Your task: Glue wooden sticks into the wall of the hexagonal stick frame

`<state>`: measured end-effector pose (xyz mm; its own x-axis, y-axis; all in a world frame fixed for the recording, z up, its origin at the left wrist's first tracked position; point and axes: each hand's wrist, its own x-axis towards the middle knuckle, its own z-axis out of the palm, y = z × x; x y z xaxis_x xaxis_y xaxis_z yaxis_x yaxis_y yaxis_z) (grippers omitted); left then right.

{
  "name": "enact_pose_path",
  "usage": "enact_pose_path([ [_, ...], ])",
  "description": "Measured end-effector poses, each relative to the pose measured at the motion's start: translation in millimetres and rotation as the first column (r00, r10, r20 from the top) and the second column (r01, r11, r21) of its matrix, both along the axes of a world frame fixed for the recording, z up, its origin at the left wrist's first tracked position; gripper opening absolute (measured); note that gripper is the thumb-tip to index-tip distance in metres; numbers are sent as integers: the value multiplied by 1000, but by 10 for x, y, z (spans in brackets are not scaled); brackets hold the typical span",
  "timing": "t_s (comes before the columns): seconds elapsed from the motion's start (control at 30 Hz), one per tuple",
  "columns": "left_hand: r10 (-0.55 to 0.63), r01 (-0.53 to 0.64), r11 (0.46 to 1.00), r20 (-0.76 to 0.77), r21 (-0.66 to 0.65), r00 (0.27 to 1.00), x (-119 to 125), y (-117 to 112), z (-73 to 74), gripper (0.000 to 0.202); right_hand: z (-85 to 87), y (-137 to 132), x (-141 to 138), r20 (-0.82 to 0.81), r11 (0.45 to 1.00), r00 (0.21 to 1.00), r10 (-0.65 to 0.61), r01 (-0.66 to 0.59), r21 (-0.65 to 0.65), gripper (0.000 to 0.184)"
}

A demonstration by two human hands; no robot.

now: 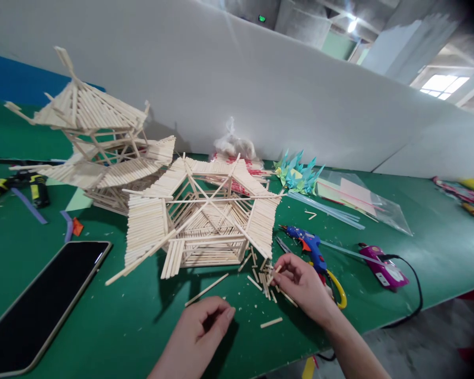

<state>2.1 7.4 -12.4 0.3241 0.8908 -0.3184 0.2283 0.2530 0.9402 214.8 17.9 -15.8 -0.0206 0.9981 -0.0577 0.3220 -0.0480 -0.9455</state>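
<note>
My right hand (302,287) pinches a short wooden stick (275,275) between thumb and fingers, just above a loose pile of cut sticks (265,284) on the table. My left hand (203,331) is curled, thumb near the index finger, with nothing seen in it; it hovers by the front edge. Near its fingertips lies a longer stick (206,290). Beyond both hands stands an open-topped pavilion frame (146,226) of wooden sticks, its slatted roof panels partly filled. Several sticks fill part of the front side, and one long stick juts out at the front left.
A taller stick pagoda (89,108) stands at the back left. A phone (43,305) lies at left. Right of the pile are a blue glue gun (306,242), yellow-handled pliers (339,289) and a purple corded device (383,267). Turquoise folded paper (298,176) sits behind.
</note>
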Motion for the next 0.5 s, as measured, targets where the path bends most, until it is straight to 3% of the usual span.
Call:
enact_pose_path([
  [0.1, 41, -11, 985, 172, -172, 984, 96, -19, 10, 22, -60, -72, -185, -119, 996, 993, -5, 15, 89, 8],
  [0.17, 87, -36, 974, 222, -224, 971, 164, -30, 20, 26, -89, -119, -316, -153, 973, 988, -17, 51, 226, 7],
  [0.3, 233, -132, 945, 335, -299, 913, 244, -31, 68, 26, -81, -183, -527, -45, 860, 998, -40, 57, 508, 16],
  [0.43, 360, -205, 904, 414, -374, 836, 220, -6, 100, 22, -65, -207, -614, 95, 813, 995, 10, -64, 579, 27],
  [0.5, 417, -237, 880, 432, -412, 800, 179, 12, 99, 18, -72, -211, -624, 77, 831, 997, 20, -60, 553, 31],
])
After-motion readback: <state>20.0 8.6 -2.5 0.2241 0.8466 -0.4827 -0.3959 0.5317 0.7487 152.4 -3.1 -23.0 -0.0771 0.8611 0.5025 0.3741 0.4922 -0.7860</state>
